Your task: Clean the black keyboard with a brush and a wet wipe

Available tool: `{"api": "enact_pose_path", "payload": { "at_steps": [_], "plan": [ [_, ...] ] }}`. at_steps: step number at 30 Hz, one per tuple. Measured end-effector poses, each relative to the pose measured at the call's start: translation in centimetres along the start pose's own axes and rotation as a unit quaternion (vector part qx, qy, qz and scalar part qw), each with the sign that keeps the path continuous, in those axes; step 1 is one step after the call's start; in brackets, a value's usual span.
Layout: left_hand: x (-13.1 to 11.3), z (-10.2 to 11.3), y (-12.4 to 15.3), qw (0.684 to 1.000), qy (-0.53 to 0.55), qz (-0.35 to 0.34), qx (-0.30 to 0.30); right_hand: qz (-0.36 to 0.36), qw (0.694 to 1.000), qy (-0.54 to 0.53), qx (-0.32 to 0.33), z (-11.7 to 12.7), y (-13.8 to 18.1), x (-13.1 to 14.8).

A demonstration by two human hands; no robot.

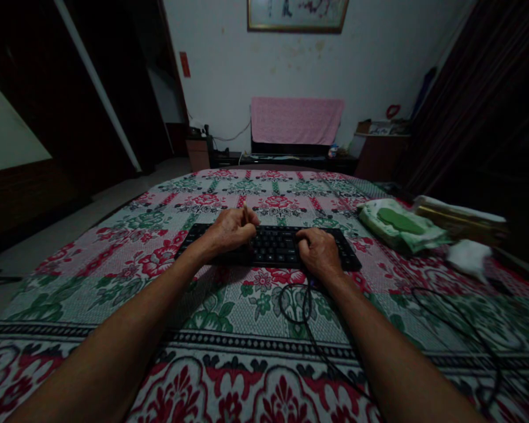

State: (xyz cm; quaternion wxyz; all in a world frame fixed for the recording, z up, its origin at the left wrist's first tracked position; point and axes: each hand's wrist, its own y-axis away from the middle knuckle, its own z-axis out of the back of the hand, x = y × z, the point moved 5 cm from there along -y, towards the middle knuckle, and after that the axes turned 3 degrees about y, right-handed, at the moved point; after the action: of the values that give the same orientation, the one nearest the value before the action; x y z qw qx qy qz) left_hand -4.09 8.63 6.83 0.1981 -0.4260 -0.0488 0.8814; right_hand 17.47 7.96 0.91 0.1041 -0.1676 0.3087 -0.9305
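Note:
A black computer keyboard (275, 242) lies flat on the patterned cloth in front of me. My left hand (233, 230) is closed over its left half, fingers and thumb pinched together. Something thin and brownish with a pale tip (245, 210) pokes up from that pinch; the dim light hides what it is. On the right part of the keyboard, my right hand (320, 251) is curled closed, gripping it, with the thumb side over the keys. A dark cable (306, 314) loops on the cloth just below the right hand.
The flowered cloth (229, 299) covers a large table. At the right lie a green-and-white soft pack (399, 223), a gold-coloured box (461, 217), a crumpled white tissue (469, 257) and more black cable (467, 329). A pink towel (296, 120) hangs by the far wall.

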Motion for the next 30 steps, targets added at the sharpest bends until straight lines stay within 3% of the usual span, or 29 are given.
{"api": "enact_pose_path", "payload": {
  "at_steps": [5,11,16,23,30],
  "plan": [
    [0.1,0.9,-0.1,0.994,-0.039,0.002,-0.106,-0.003,1.0,-0.002,0.001,-0.1,0.0,-0.1],
    [1.3,-0.1,-0.5,0.998,0.044,0.02,-0.028,-0.003,1.0,-0.003,0.003,0.0,0.0,-0.1],
    [0.6,1.1,-0.2,0.998,-0.007,0.037,-0.052,-0.004,1.0,-0.001,0.008,-0.1,0.0,-0.2],
    [1.4,-0.2,-0.7,0.996,0.082,0.029,-0.018,-0.004,1.0,0.003,0.006,0.0,0.0,-0.1],
    [2.8,2.1,-1.2,0.992,-0.016,0.029,-0.124,-0.002,1.0,0.002,0.004,0.0,0.0,0.0]
  ]
}}
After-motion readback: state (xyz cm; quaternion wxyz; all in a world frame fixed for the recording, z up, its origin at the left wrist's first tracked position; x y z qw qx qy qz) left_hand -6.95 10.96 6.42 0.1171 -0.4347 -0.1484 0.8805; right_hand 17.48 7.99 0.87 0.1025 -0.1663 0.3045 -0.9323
